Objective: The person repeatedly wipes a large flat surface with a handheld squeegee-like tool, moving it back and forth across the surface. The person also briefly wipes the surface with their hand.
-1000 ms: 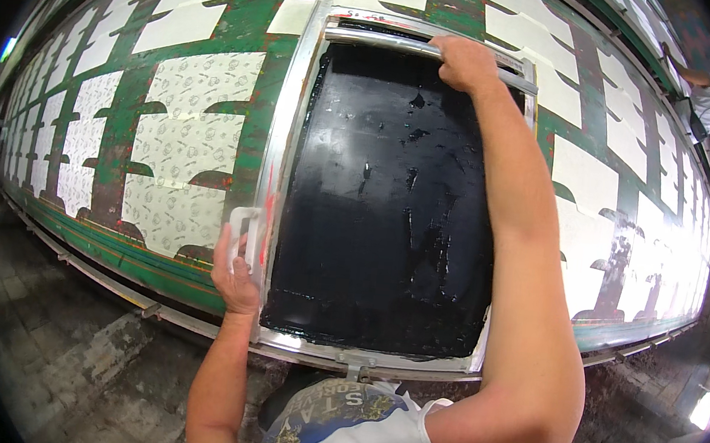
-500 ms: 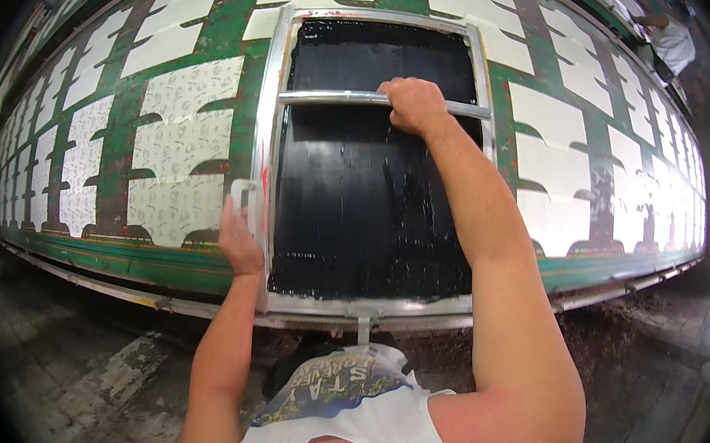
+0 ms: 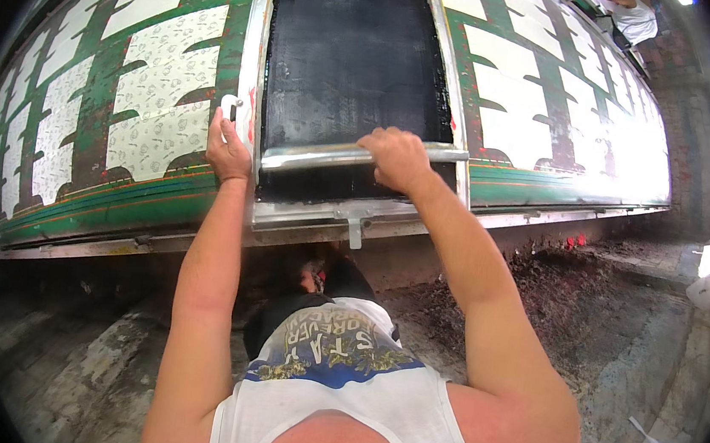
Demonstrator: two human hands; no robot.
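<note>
My right hand [image 3: 397, 157] is closed over the metal bar of a squeegee [image 3: 314, 155], which spans the lower part of a metal-framed printing screen [image 3: 256, 58]. Above the bar, black ink [image 3: 348, 67] covers the mesh as a thin, dull film; a darker strip lies below it. Beside the frame's left edge, my left hand [image 3: 229, 151] has its fingers stretched upward, against the lower end of a white handle [image 3: 231, 105]. The screen lies on a long green table [image 3: 107, 131].
White cut fabric pieces [image 3: 168, 75] lie in rows on the table, the left ones with a small print. A metal rail [image 3: 148, 244] edges the table. Another person [image 3: 635, 22] stands at the far right. Dark debris [image 3: 527, 298] covers the floor at right.
My right hand has drawn the squeegee from the upper part of the screen toward me, to near its lower edge. My left hand stays beside the handle. The view has shifted.
</note>
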